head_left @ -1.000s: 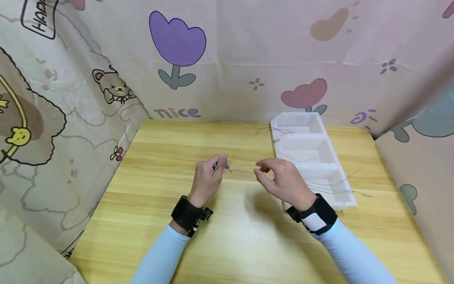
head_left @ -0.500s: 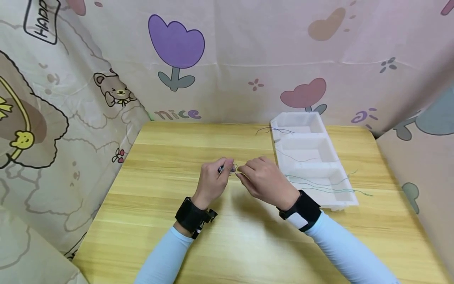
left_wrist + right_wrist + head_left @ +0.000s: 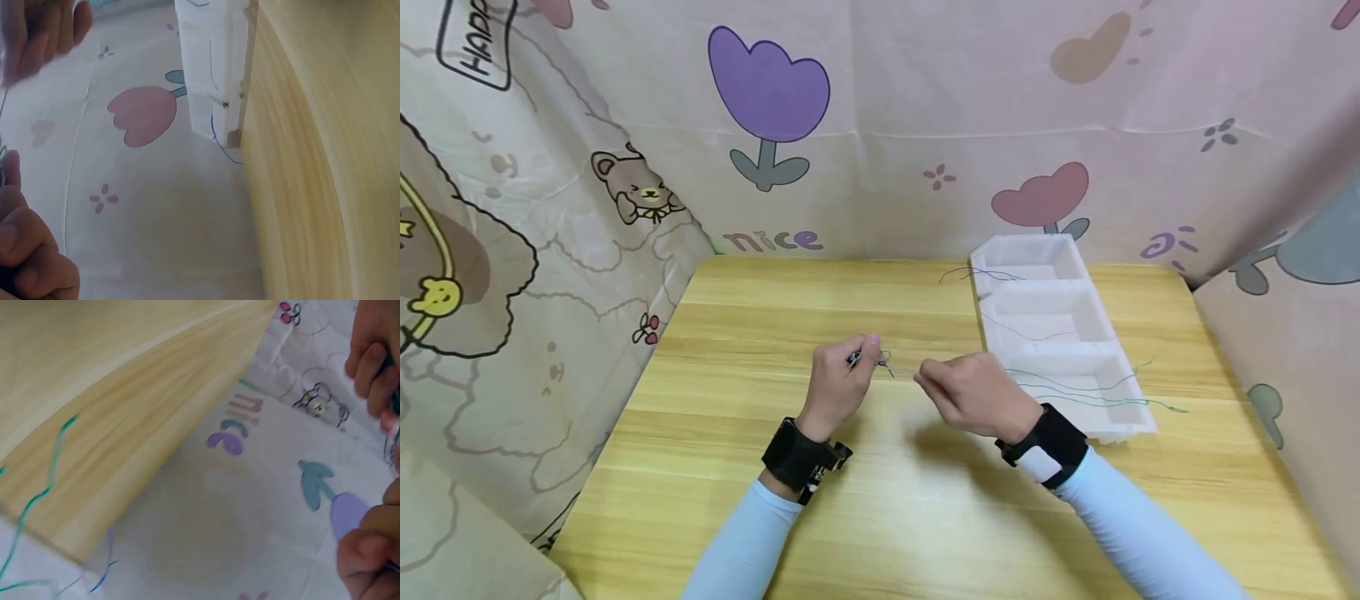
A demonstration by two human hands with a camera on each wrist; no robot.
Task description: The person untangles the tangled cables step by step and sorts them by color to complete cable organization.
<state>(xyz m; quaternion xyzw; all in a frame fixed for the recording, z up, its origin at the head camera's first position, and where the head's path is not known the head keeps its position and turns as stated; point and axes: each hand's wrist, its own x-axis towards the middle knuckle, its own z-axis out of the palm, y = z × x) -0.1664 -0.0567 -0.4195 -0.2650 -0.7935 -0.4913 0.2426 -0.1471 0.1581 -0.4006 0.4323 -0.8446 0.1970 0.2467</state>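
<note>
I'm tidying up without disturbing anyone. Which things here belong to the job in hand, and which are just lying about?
Belong to the job:
left hand, gripping a small dark item, identity unclear
right hand, pinching a thin strand
likely supplies: white three-compartment tray, green threads, blue thread

Just surroundings, apparently:
cartoon-print cloth backdrop
black wrist straps

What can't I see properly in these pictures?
Head view: most of the dark thing in the left hand; curled fingers hide it.
Head view: the strand between the hands; too thin to tell its colour.
Left wrist view: part of the right hand and one end of the white tray; the picture's edges cut them off.
</note>
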